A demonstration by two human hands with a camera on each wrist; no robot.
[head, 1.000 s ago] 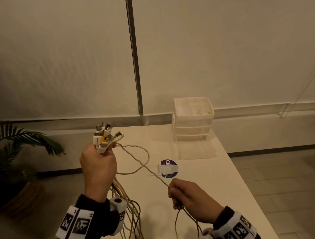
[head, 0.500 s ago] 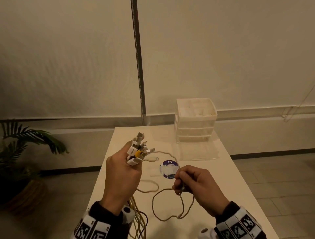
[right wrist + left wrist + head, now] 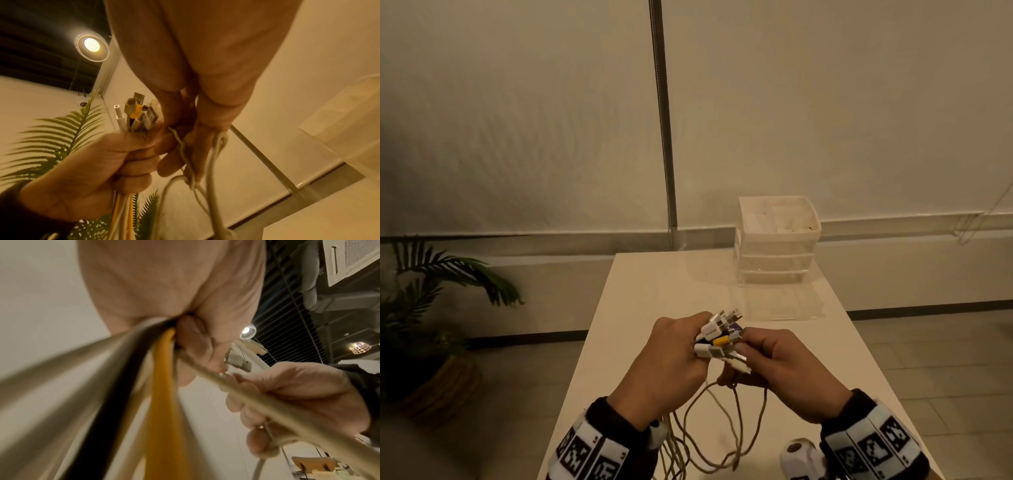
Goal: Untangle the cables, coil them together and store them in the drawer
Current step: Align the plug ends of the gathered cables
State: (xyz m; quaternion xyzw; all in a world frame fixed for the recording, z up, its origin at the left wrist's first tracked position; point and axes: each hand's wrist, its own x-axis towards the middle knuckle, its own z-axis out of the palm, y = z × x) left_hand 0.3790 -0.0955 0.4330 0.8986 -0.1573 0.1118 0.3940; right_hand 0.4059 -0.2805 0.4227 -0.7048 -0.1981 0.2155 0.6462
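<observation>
My left hand (image 3: pixel 674 356) grips a bundle of cables just below their plugs (image 3: pixel 719 334), white, grey and one yellow, which fan out above the fist. The same plugs (image 3: pixel 137 113) show in the right wrist view above the left hand (image 3: pixel 98 165). My right hand (image 3: pixel 784 370) meets the left one and pinches a beige cable (image 3: pixel 736 411) beside the plugs; its loops hang down to the table. In the left wrist view beige, black and yellow cables (image 3: pixel 162 386) run from the fist, and the right hand (image 3: pixel 287 399) holds the beige strand. The clear drawer unit (image 3: pixel 777 240) stands at the table's far right.
The white table (image 3: pixel 647 294) stretches ahead, its left edge close beside my left arm. A potted palm (image 3: pixel 431 308) stands on the floor to the left. A metal pole (image 3: pixel 664 137) runs down the wall behind the table.
Both hands have come together over the table's middle. The right hand rose from the loose beige cable to the plug ends held in the left hand; the beige loop now hangs below.
</observation>
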